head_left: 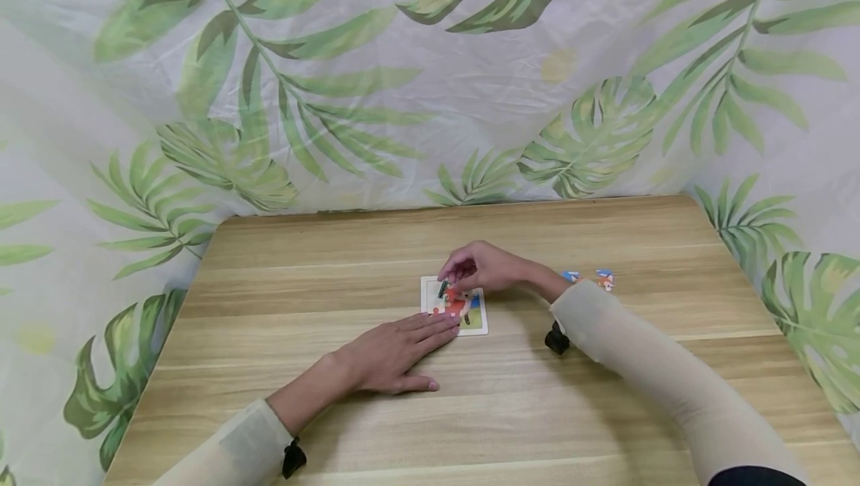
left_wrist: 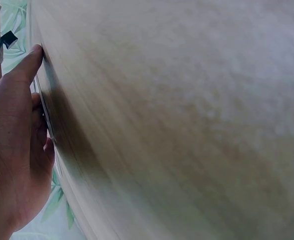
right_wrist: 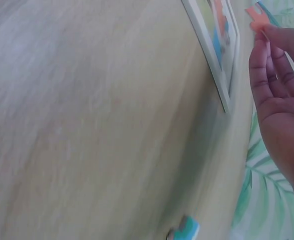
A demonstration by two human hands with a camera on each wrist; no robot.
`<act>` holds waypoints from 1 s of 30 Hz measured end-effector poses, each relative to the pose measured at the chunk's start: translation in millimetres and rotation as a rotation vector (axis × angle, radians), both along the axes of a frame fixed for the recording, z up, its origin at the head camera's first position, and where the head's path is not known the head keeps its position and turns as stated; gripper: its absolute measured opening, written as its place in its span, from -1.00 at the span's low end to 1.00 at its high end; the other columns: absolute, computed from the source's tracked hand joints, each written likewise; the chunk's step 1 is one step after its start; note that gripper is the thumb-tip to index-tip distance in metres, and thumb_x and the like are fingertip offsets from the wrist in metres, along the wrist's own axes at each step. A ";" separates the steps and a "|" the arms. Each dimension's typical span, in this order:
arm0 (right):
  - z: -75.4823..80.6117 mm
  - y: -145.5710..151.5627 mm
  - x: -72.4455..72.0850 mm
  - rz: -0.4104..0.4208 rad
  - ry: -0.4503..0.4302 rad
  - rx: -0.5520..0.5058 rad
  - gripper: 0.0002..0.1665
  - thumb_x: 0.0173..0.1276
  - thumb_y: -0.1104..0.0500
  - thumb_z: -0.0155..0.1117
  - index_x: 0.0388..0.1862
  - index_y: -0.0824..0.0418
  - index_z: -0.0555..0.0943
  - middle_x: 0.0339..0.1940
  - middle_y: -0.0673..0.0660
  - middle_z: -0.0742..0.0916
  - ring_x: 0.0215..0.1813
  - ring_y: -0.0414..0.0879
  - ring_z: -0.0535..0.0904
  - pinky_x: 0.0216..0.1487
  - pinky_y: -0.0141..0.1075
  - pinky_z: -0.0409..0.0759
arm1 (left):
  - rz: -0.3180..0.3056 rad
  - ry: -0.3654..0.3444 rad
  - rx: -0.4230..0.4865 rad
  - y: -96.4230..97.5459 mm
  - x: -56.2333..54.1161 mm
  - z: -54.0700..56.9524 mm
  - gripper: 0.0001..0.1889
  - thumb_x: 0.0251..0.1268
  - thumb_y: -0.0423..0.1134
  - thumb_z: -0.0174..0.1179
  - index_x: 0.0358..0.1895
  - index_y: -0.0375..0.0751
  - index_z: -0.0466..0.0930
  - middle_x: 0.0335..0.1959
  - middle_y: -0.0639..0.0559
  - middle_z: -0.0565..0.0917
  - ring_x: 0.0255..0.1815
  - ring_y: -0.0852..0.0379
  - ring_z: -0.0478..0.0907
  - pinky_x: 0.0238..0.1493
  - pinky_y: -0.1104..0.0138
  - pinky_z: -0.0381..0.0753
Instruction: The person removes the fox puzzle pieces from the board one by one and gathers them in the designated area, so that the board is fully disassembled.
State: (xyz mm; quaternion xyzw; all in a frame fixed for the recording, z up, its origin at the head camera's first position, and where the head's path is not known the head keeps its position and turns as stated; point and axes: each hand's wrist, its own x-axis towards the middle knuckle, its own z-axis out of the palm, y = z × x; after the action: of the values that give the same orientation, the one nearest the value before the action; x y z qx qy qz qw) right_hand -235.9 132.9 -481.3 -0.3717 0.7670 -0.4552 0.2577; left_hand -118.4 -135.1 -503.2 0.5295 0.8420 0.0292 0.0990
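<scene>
A small jigsaw puzzle board (head_left: 425, 296) with a white border lies on the table, showing a partly filled red, green and blue picture. My left hand (head_left: 396, 351) lies with its fingers straight, fingertips resting on the board's lower left part; in the left wrist view the hand (left_wrist: 17, 145) is flat along the tabletop. Over the board's upper part, my right hand (head_left: 489, 266) pinches a puzzle piece, which shows orange in the right wrist view as the piece (right_wrist: 259, 19) between thumb and fingers. The board's edge (right_wrist: 206, 57) stands beside that hand.
Loose puzzle pieces (head_left: 605, 279) lie on the wooden table (head_left: 322, 262) right of the board, partly behind the right forearm. One blue-green piece (right_wrist: 187, 229) shows at the bottom of the right wrist view. A leaf-patterned cloth (head_left: 470, 113) hangs behind the table.
</scene>
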 end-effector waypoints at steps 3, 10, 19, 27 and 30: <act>5.0 9.9 1.7 -0.002 0.005 0.007 -0.73 0.40 0.44 0.40 0.07 0.38 0.77 -0.16 0.13 0.77 -0.10 -0.12 0.66 -0.01 -0.34 0.70 | 0.003 -0.004 -0.007 -0.1 0.3 0.1 -0.10 0.64 0.37 -0.13 0.76 -0.11 -0.08 0.79 0.04 -0.07 0.77 0.09 -0.14 0.74 0.17 -0.04; 7.6 37.6 4.3 -0.025 0.014 0.044 -0.71 0.42 0.45 0.37 0.08 0.37 0.78 -0.15 0.14 0.77 -0.11 -0.10 0.65 -0.06 -0.37 0.68 | 0.009 -0.003 -0.026 -0.3 0.9 0.4 -0.10 0.63 0.38 -0.15 0.76 -0.10 -0.10 0.79 0.05 -0.07 0.78 0.08 -0.14 0.74 0.18 -0.07; 12.9 70.0 14.3 -0.057 -0.026 0.072 -0.70 0.39 0.44 0.39 0.09 0.36 0.78 -0.15 0.12 0.78 -0.10 -0.06 0.66 -0.07 -0.36 0.70 | -0.001 -0.001 -0.014 -0.3 2.2 -1.2 -0.09 0.64 0.37 -0.14 0.76 -0.12 -0.10 0.79 0.03 -0.07 0.78 0.07 -0.14 0.74 0.18 -0.07; 11.9 93.8 21.8 -0.070 -0.036 0.095 -0.68 0.38 0.42 0.43 0.10 0.41 0.76 -0.16 0.13 0.80 -0.12 -0.07 0.68 -0.10 -0.38 0.71 | -0.009 0.011 -0.009 -0.6 2.8 -1.6 -0.09 0.64 0.37 -0.13 0.76 -0.14 -0.10 0.79 0.01 -0.06 0.78 0.05 -0.13 0.74 0.16 -0.07; 11.5 103.6 24.8 -0.079 -0.023 0.114 -0.69 0.38 0.41 0.45 0.09 0.40 0.77 -0.17 0.11 0.81 -0.12 -0.08 0.68 -0.09 -0.37 0.72 | -0.013 0.014 -0.005 -0.2 2.9 -1.3 -0.09 0.64 0.36 -0.12 0.76 -0.15 -0.09 0.79 0.00 -0.06 0.78 0.04 -0.12 0.74 0.15 -0.06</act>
State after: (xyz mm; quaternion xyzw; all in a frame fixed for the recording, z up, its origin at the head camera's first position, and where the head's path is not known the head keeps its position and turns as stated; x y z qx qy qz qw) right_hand -211.1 236.5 -469.8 -0.3206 0.8028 -0.4247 0.2691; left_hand -115.6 -135.3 -504.5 0.5348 0.8394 0.0227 0.0948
